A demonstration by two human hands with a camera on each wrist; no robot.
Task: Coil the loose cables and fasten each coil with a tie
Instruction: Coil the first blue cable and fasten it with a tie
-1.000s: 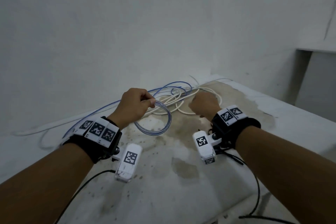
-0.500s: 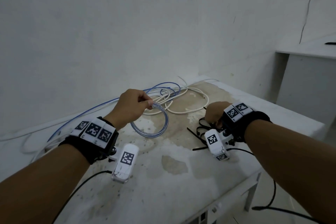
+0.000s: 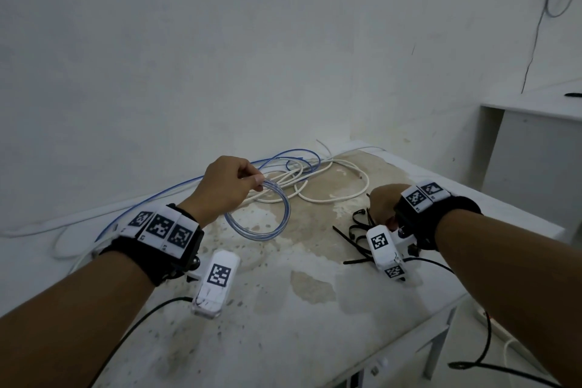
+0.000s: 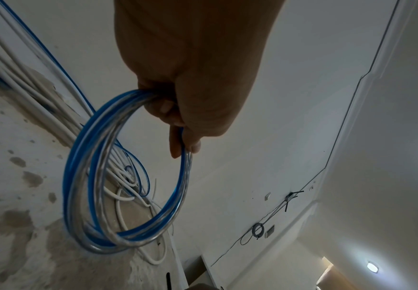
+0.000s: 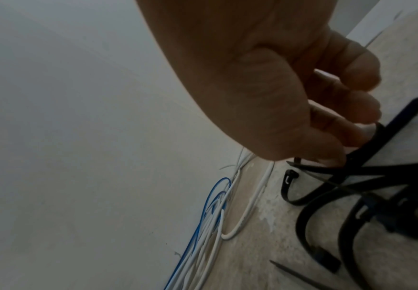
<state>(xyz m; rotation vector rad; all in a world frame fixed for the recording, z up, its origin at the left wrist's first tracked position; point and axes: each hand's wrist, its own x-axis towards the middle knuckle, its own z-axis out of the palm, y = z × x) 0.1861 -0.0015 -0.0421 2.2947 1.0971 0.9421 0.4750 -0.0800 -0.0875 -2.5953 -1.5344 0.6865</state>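
Observation:
My left hand (image 3: 255,181) holds up a small coil of blue and clear cable (image 3: 258,224) just above the table, thumb and fingers closed round its top (image 4: 178,137). The coil (image 4: 128,196) hangs as a ring of several turns. Loose white cables (image 3: 330,173) and a blue cable (image 3: 293,154) lie tangled behind it by the wall. My right hand (image 3: 378,214) is down on a heap of black cable ties (image 3: 352,230) at the table's right side. In the right wrist view its fingertips (image 5: 351,141) pinch one black tie (image 5: 376,137) from the heap.
The stained white table (image 3: 283,309) ends in a front edge at lower right, with a power strip (image 3: 494,327) on the floor beyond it. A white wall stands close behind. A second white desk (image 3: 535,142) is at far right. Black camera cords trail from both wrists.
My right hand has moved right and nearer, from the white cables to the heap of black ties. The left hand has kept the coil about where it was.

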